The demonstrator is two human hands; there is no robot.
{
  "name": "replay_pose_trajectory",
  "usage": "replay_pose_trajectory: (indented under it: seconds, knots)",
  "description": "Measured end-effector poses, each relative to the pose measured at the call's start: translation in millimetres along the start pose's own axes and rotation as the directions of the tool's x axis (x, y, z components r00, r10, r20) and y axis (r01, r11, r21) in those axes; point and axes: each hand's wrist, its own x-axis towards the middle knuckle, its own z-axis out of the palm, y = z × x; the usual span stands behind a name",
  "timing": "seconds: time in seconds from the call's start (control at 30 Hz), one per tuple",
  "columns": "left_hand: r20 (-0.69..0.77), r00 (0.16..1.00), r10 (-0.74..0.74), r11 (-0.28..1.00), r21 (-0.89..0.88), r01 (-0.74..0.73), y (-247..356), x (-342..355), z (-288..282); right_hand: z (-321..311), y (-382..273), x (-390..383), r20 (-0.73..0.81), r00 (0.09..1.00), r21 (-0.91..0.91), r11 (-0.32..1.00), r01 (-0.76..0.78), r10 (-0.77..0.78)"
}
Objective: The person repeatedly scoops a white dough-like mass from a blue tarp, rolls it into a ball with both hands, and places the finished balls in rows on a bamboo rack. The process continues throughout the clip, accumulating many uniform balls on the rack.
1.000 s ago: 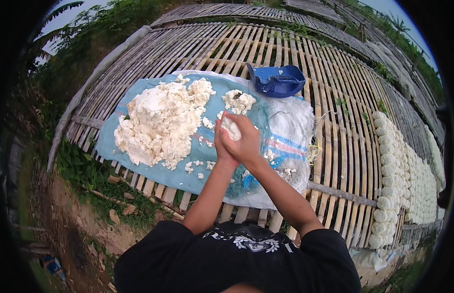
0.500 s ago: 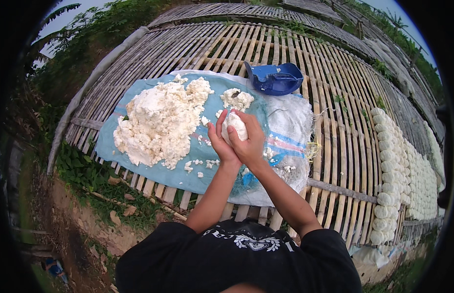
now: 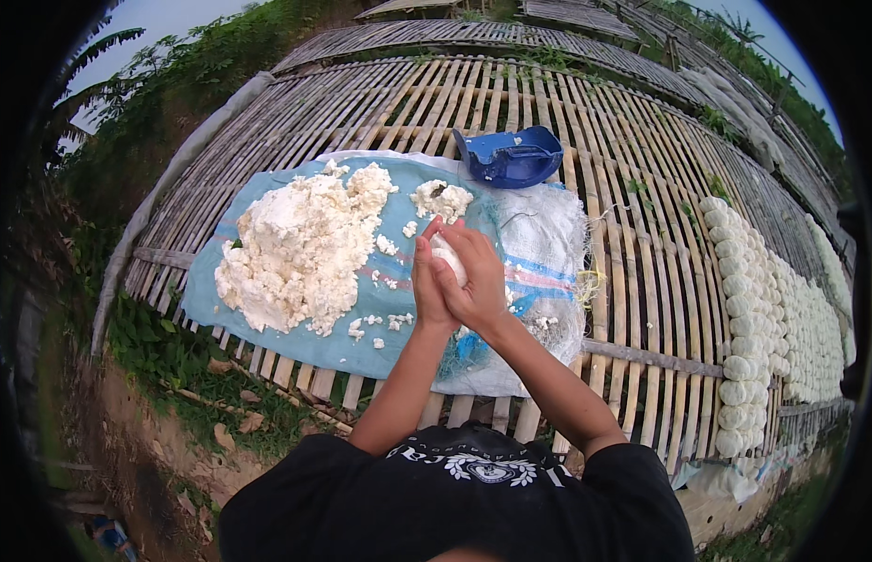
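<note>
Between my cupped palms is a white ball of crumbly dough (image 3: pixel 450 260), mostly covered by my fingers. My left hand (image 3: pixel 430 286) presses against its left side, and my right hand (image 3: pixel 475 276) wraps over its top and right side. Both hands hover above the teal and white woven sacks (image 3: pixel 408 348). To their left rises a large heap of crumbly white dough (image 3: pixel 300 248). A smaller clump (image 3: pixel 441 199) lies just beyond my fingertips, with loose crumbs scattered around.
A blue plastic scoop (image 3: pixel 513 157) rests at the far edge of the sacks. Slatted bamboo racks (image 3: pixel 633 281) carry everything. Along the right, rows of round white pieces (image 3: pixel 743 328) stand close together. Green plants (image 3: pixel 187 94) grow at the far left.
My hands have closed further around the dough ball, so less of it shows. The right fingers have come over its top. The whole view has shifted slightly.
</note>
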Motion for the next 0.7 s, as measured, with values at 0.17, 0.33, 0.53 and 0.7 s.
replay_pose_trajectory:
  seconds: [0.17, 0.33, 0.53, 0.7]
  knots:
    - [-0.004, 1.0, -0.004, 0.988, -0.154, 0.003, 4, -2, 3, -2, -1, -2, -0.044, 0.999, 0.068, 0.998, 0.008, -0.005]
    - [-0.044, 0.999, -0.018, 0.999, 0.037, 0.019, -10, 5, -5, 7, 2, -15, -0.111, 0.954, 0.085, 0.959, -0.27, 0.278]
    - [-0.061, 0.991, -0.121, 0.983, -0.147, 0.111, -5, 5, -12, -5, 11, -21, -0.071, 0.996, 0.103, 0.994, -0.048, 0.055]
    - [-0.077, 0.997, 0.009, 0.999, -0.044, -0.012, -18, 1, -1, 3, 4, -24, -0.133, 0.956, 0.129, 0.961, -0.244, 0.261]
